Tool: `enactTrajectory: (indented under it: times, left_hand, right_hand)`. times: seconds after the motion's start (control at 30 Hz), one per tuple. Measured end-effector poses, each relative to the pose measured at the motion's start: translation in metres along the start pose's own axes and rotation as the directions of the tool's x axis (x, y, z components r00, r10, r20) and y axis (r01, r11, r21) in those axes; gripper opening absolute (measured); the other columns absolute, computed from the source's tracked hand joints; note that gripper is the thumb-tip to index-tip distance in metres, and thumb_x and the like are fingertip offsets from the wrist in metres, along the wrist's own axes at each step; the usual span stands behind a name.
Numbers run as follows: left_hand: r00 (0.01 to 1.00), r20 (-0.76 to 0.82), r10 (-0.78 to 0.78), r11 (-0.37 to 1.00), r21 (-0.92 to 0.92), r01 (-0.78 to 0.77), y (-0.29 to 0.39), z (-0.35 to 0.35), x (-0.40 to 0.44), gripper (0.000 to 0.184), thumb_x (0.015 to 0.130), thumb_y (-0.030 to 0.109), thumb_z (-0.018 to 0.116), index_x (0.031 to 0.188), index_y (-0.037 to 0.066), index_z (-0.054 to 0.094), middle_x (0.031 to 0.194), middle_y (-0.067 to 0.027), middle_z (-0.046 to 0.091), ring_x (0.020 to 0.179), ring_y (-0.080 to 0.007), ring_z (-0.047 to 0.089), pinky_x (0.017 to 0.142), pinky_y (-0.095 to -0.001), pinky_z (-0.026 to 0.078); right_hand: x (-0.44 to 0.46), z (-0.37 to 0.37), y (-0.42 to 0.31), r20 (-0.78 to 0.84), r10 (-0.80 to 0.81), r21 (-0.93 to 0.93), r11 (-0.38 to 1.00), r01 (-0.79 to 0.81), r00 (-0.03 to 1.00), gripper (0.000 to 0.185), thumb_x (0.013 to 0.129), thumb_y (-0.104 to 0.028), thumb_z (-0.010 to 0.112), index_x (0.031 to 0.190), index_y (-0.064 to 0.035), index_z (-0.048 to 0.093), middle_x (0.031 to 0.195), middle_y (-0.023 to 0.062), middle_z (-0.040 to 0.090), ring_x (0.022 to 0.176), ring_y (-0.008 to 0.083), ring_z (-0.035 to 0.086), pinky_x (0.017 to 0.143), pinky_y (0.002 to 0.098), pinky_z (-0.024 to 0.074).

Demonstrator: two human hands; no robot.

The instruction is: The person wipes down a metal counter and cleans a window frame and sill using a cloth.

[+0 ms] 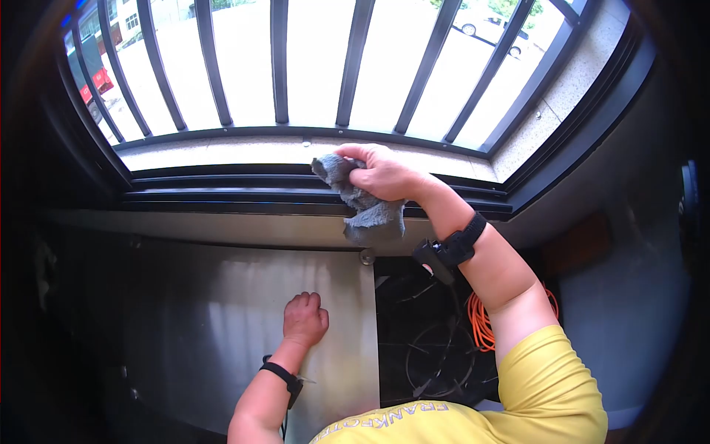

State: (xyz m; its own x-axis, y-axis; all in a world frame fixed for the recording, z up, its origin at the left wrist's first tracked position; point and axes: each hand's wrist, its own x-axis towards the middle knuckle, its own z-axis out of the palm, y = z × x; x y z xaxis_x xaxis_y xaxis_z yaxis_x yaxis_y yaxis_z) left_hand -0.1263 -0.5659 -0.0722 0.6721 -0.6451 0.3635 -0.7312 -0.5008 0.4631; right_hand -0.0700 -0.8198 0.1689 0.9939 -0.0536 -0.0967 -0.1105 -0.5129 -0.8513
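Note:
My right hand [377,174] grips a crumpled grey-blue cloth [376,219] at the black window frame [259,194], and part of the cloth hangs below the frame's lower edge. The fingers are wrapped round the cloth's upper part. Lower and to the left, my left hand [305,318] rests curled, knuckles forward, on a shiny metal surface [222,318]. Nothing shows in it, though its palm side is hidden. Both forearms carry black straps, and a dark device sits on the right one.
Dark vertical bars [279,66] stand beyond the sill [222,152]. Right of the metal surface lies a dark area with black cables [436,355] and a coiled orange cable [481,325]. A white car [492,28] is outside.

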Motion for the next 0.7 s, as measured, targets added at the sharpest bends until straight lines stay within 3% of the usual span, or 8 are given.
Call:
enactTrajectory:
  times: [0.07,0.13,0.17,0.27,0.5,0.57,0.67,0.7]
  left_hand:
    - [1.0,0.001,0.001,1.0,0.002,-0.001,0.001,-0.002,0.001,0.011,0.067,0.011,0.056,0.075,0.008,0.05,0.075,-0.0103,0.052,0.072,-0.0293,0.054,0.066,-0.0421,0.047]
    - [1.0,0.006,0.002,1.0,0.006,-0.002,0.001,-0.001,0.001,0.011,0.068,0.01,0.056,0.076,0.008,0.05,0.075,-0.0104,0.052,0.073,-0.0293,0.054,0.066,-0.0422,0.047]
    - [1.0,-0.006,0.008,1.0,-0.002,-0.008,0.0,-0.001,0.001,0.011,0.068,0.01,0.056,0.076,0.007,0.049,0.075,-0.0105,0.052,0.073,-0.0295,0.054,0.066,-0.0423,0.046]
    - [1.0,-0.002,0.0,1.0,-0.022,0.0,0.002,-0.002,-0.002,0.011,0.068,0.009,0.056,0.077,0.007,0.049,0.075,-0.0106,0.052,0.073,-0.0297,0.054,0.066,-0.0425,0.046]
    - [1.0,-0.024,-0.02,0.998,-0.056,0.019,-0.001,0.0,0.0,0.009,0.067,0.006,0.054,0.075,0.008,0.05,0.073,-0.0103,0.052,0.072,-0.031,0.054,0.064,-0.0434,0.045]
    - [0.999,-0.024,-0.023,0.998,-0.057,0.021,0.0,0.001,0.0,0.009,0.067,0.006,0.054,0.075,0.008,0.05,0.073,-0.0103,0.052,0.072,-0.031,0.054,0.064,-0.0435,0.045]
    - [1.0,-0.024,-0.021,0.999,-0.047,0.019,0.001,0.001,0.0,0.008,0.067,0.006,0.053,0.074,0.008,0.05,0.073,-0.0103,0.052,0.071,-0.0311,0.054,0.064,-0.0436,0.046]
    - [0.999,-0.028,-0.023,0.999,-0.038,0.022,0.001,0.002,0.0,0.008,0.067,0.006,0.053,0.073,0.008,0.05,0.073,-0.0103,0.052,0.071,-0.0311,0.054,0.064,-0.0436,0.046]
  right_hand:
    - [0.013,0.02,-0.011,0.083,-0.21,-0.354,0.907,0.226,0.974,0.037,0.082,-0.006,0.05,0.117,-0.0109,0.062,0.101,0.0076,0.061,0.097,0.0188,0.058,0.086,0.034,0.0476]
    - [0.02,0.046,-0.02,0.267,-0.268,-0.678,0.63,0.379,0.925,0.03,0.084,-0.02,0.059,0.113,-0.0127,0.066,0.104,0.0091,0.055,0.108,0.027,0.05,0.092,0.0396,0.0428]
    - [0.017,0.054,-0.021,0.286,-0.251,-0.675,0.632,0.381,0.925,0.035,0.082,-0.032,0.065,0.111,-0.0126,0.066,0.103,0.0088,0.055,0.108,0.0267,0.05,0.092,0.0403,0.0426]
    - [0.012,0.041,-0.016,0.319,-0.227,-0.748,0.536,0.392,0.92,0.048,0.075,-0.043,0.071,0.111,-0.0113,0.066,0.1,0.0109,0.054,0.104,0.0289,0.049,0.09,0.0419,0.0424]
    - [-0.052,-0.02,0.013,0.185,-0.074,-0.829,0.524,0.196,0.98,0.047,0.073,-0.045,0.073,0.104,-0.01,0.067,0.094,0.0095,0.054,0.102,0.0276,0.049,0.086,0.04,0.0435]
    - [-0.077,-0.04,0.016,0.135,0.088,-0.896,0.435,0.084,0.987,0.049,0.072,-0.046,0.073,0.1,-0.0073,0.065,0.102,0.0144,0.055,0.11,0.0322,0.048,0.09,0.0434,0.0431]
    - [-0.115,-0.075,0.055,0.103,0.132,-0.981,0.177,0.079,0.986,0.052,0.067,-0.048,0.076,0.093,-0.0048,0.065,0.097,0.0107,0.056,0.106,0.0283,0.05,0.083,0.0398,0.0472]
    - [-0.123,-0.082,0.062,0.085,0.138,-0.982,0.178,0.06,0.987,0.052,0.067,-0.048,0.076,0.093,-0.0048,0.065,0.097,0.0107,0.056,0.106,0.0283,0.05,0.083,0.0398,0.0472]
